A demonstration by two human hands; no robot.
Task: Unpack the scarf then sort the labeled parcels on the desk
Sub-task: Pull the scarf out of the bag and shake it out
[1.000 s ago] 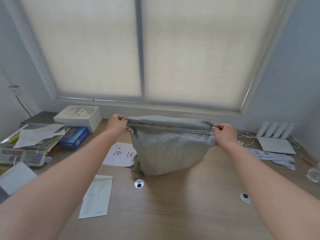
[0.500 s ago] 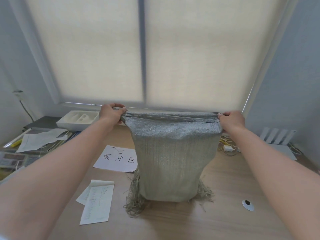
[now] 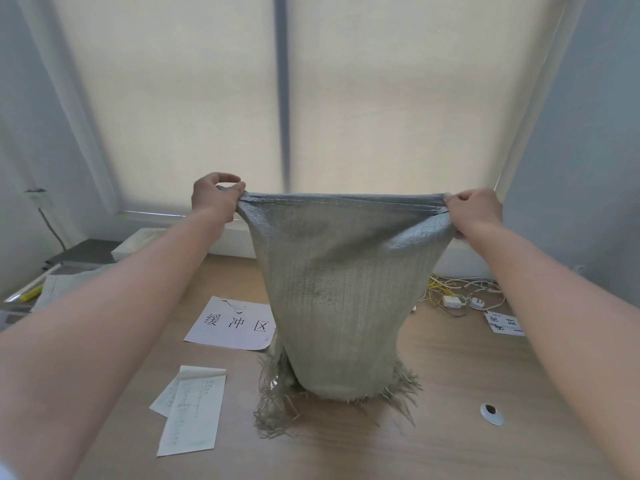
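A grey-green knitted scarf (image 3: 343, 289) hangs stretched between my two hands above the wooden desk (image 3: 450, 427). My left hand (image 3: 214, 199) pinches its upper left corner and my right hand (image 3: 474, 211) pinches the upper right corner. The scarf is doubled over, and its fringed ends (image 3: 277, 403) rest on the desk. No parcels are in sight.
A white sheet with three printed characters (image 3: 233, 322) lies left of the scarf. Two written slips (image 3: 190, 410) lie nearer me. Tangled cables and chargers (image 3: 457, 296) and labels (image 3: 504, 322) sit at the right. A white box (image 3: 138, 244) and papers stand far left. A grommet (image 3: 491, 412) marks the desk.
Both hands have risen with the scarf, lifting it higher and letting more of it hang down; the fringe has come into sight on the desk. My view has tilted upward.
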